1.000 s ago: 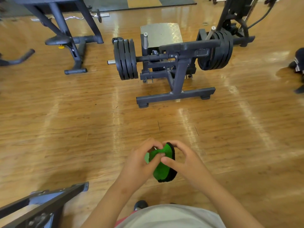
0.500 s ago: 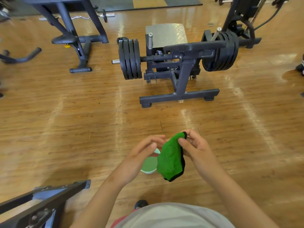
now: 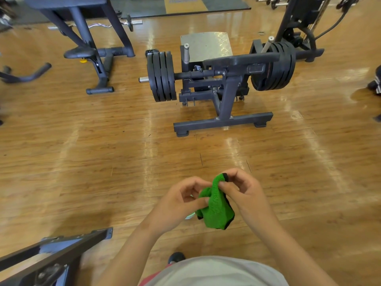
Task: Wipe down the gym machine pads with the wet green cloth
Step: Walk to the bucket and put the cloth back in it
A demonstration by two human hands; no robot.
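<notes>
The green cloth (image 3: pixel 216 209) with a black hem hangs crumpled between my hands above the wooden floor. My right hand (image 3: pixel 243 195) pinches its top corner. My left hand (image 3: pixel 181 203) pinches its left edge with thumb and fingers. A sliver of a pale green container (image 3: pixel 190 215) shows below my left hand, mostly hidden. Ahead stands a black plate-loaded machine (image 3: pixel 222 79) with a long black pad (image 3: pixel 241 58) across its top. At the back left is another machine with a small black seat pad (image 3: pixel 79 52).
Weight plates (image 3: pixel 161 76) hang on both ends of the machine ahead. A steel footplate (image 3: pixel 206 45) lies behind it. A dark metal frame (image 3: pixel 53 252) juts in at the lower left. A curl bar (image 3: pixel 115 23) lies at the back. Part of a person's shoe (image 3: pixel 375 83) shows at the right edge.
My left hand has closed back onto the cloth's left edge after letting go. The cloth has bunched up between both hands and now covers most of the pale green container.
</notes>
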